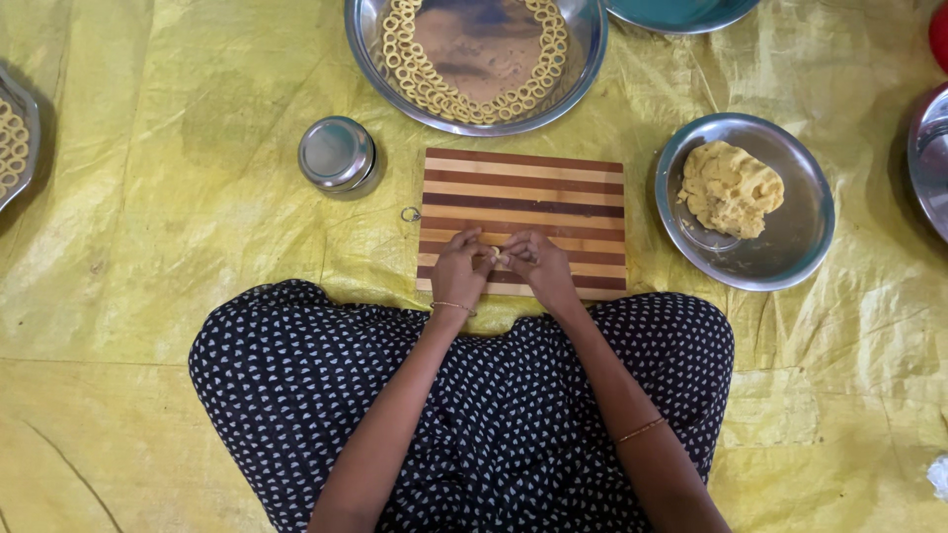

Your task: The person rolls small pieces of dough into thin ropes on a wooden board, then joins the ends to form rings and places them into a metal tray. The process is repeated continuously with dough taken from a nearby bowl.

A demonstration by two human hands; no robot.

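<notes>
My left hand [459,271] and my right hand [538,268] meet over the near edge of a striped wooden board [523,188]. Between their fingertips they pinch a small pale piece of dough [497,256], mostly hidden by the fingers. A lump of yellow dough [731,188] lies in a steel bowl [790,252] to the right of the board. Beyond the board, a large steel basin [583,59] holds several small dough rings [434,89] laid along its wall.
A small round steel lidded tin [337,153] stands left of the board. A yellow plastic sheet [148,247] covers the floor. More steel vessels sit at the left edge [15,148], right edge [928,158] and top [681,12]. My legs in dotted dark cloth [296,385] are crossed below.
</notes>
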